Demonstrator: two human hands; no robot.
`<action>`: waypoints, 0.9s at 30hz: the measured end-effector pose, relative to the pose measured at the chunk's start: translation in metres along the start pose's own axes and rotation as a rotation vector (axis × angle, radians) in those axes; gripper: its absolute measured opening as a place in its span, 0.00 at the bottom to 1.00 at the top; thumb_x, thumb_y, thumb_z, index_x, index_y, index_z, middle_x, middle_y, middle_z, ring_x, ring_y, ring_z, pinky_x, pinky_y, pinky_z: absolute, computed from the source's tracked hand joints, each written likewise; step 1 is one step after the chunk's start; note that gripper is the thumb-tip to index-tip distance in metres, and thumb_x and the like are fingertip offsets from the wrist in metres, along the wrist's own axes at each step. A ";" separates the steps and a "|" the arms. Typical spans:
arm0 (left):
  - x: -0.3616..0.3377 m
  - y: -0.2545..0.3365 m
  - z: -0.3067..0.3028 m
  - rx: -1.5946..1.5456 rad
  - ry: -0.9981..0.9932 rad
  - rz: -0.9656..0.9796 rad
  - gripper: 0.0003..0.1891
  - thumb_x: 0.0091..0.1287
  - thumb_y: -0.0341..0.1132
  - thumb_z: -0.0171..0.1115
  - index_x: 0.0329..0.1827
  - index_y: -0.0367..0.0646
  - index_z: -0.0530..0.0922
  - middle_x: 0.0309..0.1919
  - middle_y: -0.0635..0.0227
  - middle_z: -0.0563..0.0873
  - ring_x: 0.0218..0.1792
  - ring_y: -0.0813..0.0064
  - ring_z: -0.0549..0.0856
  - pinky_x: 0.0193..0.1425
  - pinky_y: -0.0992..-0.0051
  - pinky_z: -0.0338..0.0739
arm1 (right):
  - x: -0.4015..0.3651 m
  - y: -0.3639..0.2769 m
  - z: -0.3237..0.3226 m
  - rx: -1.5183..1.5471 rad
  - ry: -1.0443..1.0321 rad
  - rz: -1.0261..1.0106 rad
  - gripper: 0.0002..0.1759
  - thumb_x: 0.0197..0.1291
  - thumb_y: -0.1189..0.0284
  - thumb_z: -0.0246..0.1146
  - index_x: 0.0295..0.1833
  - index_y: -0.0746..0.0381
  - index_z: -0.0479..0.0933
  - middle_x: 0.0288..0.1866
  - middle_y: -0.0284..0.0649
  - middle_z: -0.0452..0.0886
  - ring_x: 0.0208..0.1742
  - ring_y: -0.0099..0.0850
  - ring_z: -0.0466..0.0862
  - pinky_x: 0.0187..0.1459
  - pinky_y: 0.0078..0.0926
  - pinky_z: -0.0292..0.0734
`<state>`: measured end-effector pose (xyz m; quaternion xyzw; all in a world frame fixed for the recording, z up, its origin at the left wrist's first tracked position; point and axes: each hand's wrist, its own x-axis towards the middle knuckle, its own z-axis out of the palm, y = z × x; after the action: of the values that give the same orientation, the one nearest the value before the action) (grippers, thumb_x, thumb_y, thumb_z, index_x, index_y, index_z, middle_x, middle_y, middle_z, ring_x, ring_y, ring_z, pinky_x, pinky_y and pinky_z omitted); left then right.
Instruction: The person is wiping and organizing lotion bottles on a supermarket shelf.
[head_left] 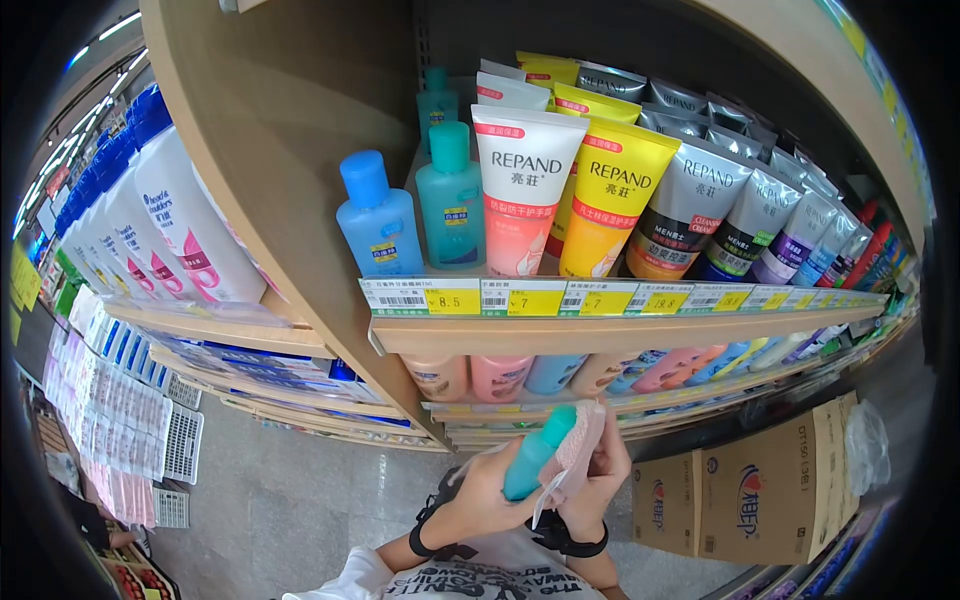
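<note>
Low in the centre of the frame, below a stocked shelf (600,333), the left hand (485,497) curls its fingers around a teal bottle (533,458). The right hand (603,478) grips a pink cloth (582,443), which is pressed against the bottle.

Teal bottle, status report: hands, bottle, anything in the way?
Left hand shut on teal bottle. Right hand holds pink cloth against it. Shelf edge above, apart from both.
</note>
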<state>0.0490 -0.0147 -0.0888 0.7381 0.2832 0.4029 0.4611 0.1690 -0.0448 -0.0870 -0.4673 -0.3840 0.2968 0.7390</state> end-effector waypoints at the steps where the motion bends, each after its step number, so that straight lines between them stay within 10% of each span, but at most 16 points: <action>1: 0.002 0.000 0.000 -0.063 0.008 0.002 0.26 0.50 0.36 0.70 0.50 0.37 0.71 0.33 0.59 0.82 0.31 0.68 0.84 0.36 0.74 0.77 | 0.004 -0.010 0.003 0.037 0.013 0.028 0.33 0.47 0.72 0.68 0.59 0.71 0.65 0.47 0.41 0.76 0.45 0.24 0.77 0.47 0.20 0.72; 14: 0.002 -0.005 -0.001 -0.372 0.281 -0.024 0.24 0.46 0.28 0.73 0.45 0.38 0.71 0.32 0.69 0.80 0.34 0.81 0.79 0.39 0.78 0.75 | -0.003 -0.019 -0.028 -0.136 -0.040 -0.092 0.14 0.48 0.85 0.62 0.39 0.65 0.66 0.31 0.35 0.75 0.33 0.18 0.75 0.36 0.16 0.70; 20: 0.007 0.003 -0.007 -0.409 0.286 -0.118 0.18 0.47 0.21 0.67 0.41 0.38 0.72 0.31 0.71 0.80 0.31 0.84 0.78 0.34 0.81 0.74 | 0.010 -0.035 -0.045 0.087 -0.176 0.322 0.15 0.53 0.83 0.61 0.48 0.66 0.70 0.37 0.39 0.80 0.34 0.19 0.77 0.34 0.13 0.70; 23: 0.005 -0.001 -0.007 -0.468 0.207 -0.113 0.18 0.49 0.22 0.66 0.42 0.38 0.71 0.31 0.71 0.80 0.30 0.84 0.78 0.33 0.81 0.74 | 0.008 -0.020 -0.074 -0.156 -0.650 0.526 0.16 0.54 0.74 0.60 0.48 0.70 0.77 0.40 0.41 0.82 0.39 0.23 0.79 0.41 0.18 0.72; 27: 0.003 -0.006 -0.004 -0.550 0.173 -0.231 0.17 0.53 0.24 0.66 0.45 0.37 0.70 0.32 0.70 0.80 0.31 0.83 0.79 0.34 0.80 0.75 | -0.010 -0.012 -0.076 0.366 -0.178 0.473 0.15 0.60 0.66 0.58 0.47 0.66 0.76 0.41 0.34 0.80 0.42 0.23 0.79 0.45 0.22 0.72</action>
<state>0.0465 -0.0078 -0.0919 0.5115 0.2835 0.4707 0.6606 0.2288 -0.0925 -0.0994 -0.3748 -0.2679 0.5647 0.6847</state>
